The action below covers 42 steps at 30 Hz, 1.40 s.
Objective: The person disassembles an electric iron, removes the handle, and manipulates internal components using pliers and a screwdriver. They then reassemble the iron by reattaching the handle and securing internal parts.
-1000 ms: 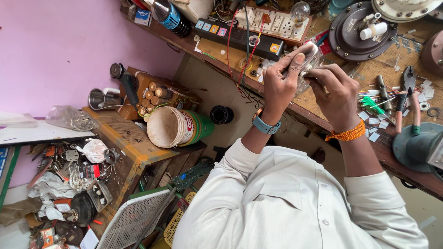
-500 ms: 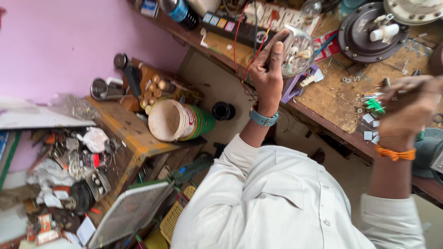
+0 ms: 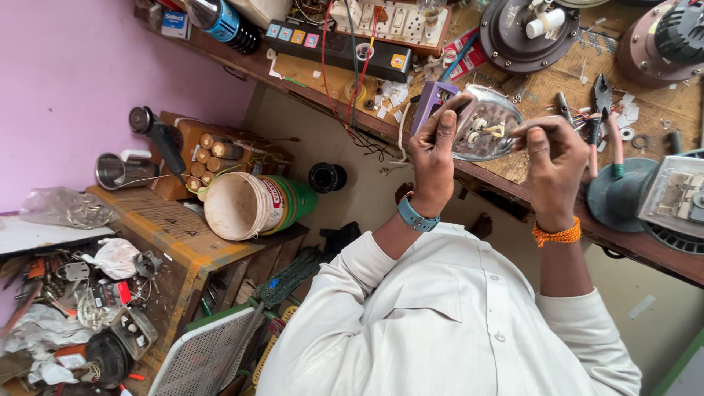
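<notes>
Both your hands up on a shiny metal cover at the bench edge

Your left hand (image 3: pixel 433 150) has its fingers clamped on the left rim of the round metal cover (image 3: pixel 488 132), holding it tilted just above the front edge of the wooden bench (image 3: pixel 557 88), inner side with its little white terminals facing you. Your right hand (image 3: pixel 554 165) is at the cover's right rim, fingers pinched together on something thin there, can't tell what. A purple tool (image 3: pixel 429 103) sits just behind your left hand. Pliers (image 3: pixel 603 95) lie on the bench near your right hand, black power strip (image 3: pixel 337 48) further back. Down left, a white bucket (image 3: pixel 246 205) lies on its side on the low shelf.
</notes>
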Tool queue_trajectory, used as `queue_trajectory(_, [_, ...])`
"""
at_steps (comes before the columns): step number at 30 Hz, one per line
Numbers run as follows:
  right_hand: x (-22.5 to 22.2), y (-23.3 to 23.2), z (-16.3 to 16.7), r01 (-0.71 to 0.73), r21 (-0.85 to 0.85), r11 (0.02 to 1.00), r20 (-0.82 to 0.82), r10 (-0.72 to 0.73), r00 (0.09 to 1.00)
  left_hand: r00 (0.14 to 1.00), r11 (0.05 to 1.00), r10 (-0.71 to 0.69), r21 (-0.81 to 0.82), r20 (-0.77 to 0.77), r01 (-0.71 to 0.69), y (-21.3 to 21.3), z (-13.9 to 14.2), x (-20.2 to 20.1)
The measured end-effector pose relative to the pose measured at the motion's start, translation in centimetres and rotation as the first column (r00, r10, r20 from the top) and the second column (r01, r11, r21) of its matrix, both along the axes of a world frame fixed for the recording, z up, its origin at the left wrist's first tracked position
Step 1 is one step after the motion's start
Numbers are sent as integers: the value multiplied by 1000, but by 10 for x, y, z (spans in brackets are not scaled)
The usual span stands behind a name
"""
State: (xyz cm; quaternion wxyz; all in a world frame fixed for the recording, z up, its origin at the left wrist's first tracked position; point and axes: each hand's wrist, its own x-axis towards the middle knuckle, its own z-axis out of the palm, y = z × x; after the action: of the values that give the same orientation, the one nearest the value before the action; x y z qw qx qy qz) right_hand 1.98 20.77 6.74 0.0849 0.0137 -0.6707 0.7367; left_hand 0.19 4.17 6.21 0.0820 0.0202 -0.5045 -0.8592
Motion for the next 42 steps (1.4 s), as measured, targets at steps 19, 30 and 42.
queue_trajectory(19, [17, -18, -12, 18, 16, 1000, 162, -20, 987, 998, 992, -47, 121, 33, 43, 8, -14, 12])
queue_trajectory(30, [38, 36, -53, 48, -304, 952, 235, 26, 972, 972, 848, -200, 519, 122, 109, -2, -62, -4])
queue_trajectory(42, [51, 67, -128, 103, -659, 745, 363, 195, 911, 853, 782, -473, 551, 220, 291, 10, -110, 6])
